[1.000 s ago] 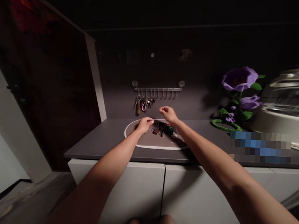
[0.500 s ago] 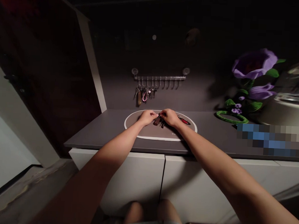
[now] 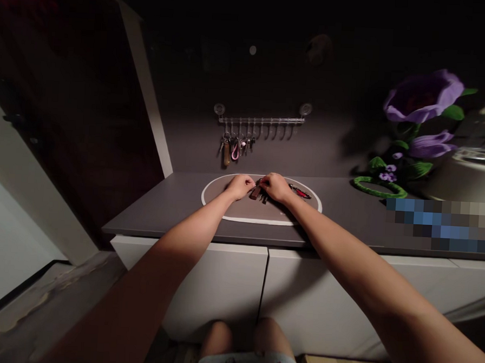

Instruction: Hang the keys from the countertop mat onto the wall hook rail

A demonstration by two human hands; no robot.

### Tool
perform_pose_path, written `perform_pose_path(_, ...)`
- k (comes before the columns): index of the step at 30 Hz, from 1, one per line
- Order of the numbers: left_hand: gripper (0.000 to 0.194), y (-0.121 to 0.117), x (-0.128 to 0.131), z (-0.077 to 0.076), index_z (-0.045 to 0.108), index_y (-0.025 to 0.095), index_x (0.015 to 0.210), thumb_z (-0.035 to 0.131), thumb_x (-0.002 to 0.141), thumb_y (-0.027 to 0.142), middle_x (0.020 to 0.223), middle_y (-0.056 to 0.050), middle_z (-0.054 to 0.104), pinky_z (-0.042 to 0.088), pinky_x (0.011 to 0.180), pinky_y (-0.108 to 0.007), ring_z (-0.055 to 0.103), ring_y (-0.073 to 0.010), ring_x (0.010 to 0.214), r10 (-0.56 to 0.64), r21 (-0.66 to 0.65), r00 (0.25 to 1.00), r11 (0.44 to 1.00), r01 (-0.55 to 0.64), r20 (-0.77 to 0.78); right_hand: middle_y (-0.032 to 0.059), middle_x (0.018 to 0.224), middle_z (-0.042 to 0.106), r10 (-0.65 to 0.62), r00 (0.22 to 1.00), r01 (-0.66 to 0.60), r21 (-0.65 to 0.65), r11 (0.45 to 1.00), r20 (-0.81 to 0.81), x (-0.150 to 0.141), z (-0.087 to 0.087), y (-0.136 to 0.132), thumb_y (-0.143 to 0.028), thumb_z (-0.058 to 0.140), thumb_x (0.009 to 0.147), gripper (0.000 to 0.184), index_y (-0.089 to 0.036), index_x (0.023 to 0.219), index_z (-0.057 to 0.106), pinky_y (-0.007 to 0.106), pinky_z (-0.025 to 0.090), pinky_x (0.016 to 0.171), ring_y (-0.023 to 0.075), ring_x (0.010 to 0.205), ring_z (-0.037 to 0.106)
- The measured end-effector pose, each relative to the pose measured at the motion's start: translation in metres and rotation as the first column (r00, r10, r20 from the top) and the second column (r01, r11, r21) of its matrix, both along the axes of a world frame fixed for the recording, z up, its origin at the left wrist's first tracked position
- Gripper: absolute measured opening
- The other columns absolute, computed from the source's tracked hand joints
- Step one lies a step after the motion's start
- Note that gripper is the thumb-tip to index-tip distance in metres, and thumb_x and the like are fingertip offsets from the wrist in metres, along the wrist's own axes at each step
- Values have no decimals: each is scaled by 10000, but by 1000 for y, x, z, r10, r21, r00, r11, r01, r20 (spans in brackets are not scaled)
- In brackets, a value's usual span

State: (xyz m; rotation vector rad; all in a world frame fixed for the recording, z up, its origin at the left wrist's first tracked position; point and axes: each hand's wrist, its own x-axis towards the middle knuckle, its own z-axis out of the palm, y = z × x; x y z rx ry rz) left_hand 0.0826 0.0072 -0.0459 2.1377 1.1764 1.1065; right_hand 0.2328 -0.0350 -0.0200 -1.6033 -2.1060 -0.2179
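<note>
Both hands meet over an oval, white-rimmed mat [image 3: 241,209] on the dark counter. Between them is a bunch of keys [image 3: 265,199] with a brown fob [image 3: 255,193]. My right hand [image 3: 275,186] is closed, its fingertips pinching the top of the bunch. My left hand [image 3: 239,187] has its thumb and fingers pinched together at the left side of the same bunch; the exact part it grips is too small to make out. Just right of my right hand lies a red and black item [image 3: 301,192], partly hidden by the hand.
A clear hook rail [image 3: 266,120] on the wall carries several key sets [image 3: 236,147] on its left hooks. At the right stand purple flowers [image 3: 423,99] with a green ring base [image 3: 378,187], beside a pale rounded appliance [image 3: 470,177]. White cabinet doors [image 3: 216,288] are below the counter.
The view has shifted slightly, so the scene sits a little higher. My hands stay at the keys, with only small finger movement.
</note>
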Motion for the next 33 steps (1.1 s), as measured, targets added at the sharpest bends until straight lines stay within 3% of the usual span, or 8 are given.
perform_pose_path(10, 104, -4, 1, 6, 605, 139, 679, 520, 736, 155, 634, -3, 573, 393, 685, -237, 484, -105, 616, -60, 49, 996, 997, 57, 64, 104, 944, 671, 3, 999, -2, -15, 1000, 45, -1, 3, -4, -169, 515, 782, 222, -146, 911, 693, 222, 384, 766, 177, 886, 588)
perform_pose_path(19, 40, -12, 4, 11, 567, 138, 710, 543, 735, 157, 634, 20, 556, 376, 619, -212, 475, -86, 586, -32, -117, 954, 991, 70, 299, 107, 938, 660, 2, 1000, -2, -9, 1000, -1, -2, 5, -7, -201, 510, 808, 211, -143, 930, 672, 223, 383, 749, 172, 883, 583)
perform_pose_path(33, 67, -16, 2, 20, 548, 140, 799, 523, 772, 196, 766, -17, 604, 392, 592, -198, 532, -85, 667, -40, -221, 864, 960, 173, 501, 55, 883, 668, 82, 939, -63, 67, 996, -334, -7, 12, -15, -245, 495, 807, 195, -164, 877, 658, 231, 397, 753, 140, 815, 577)
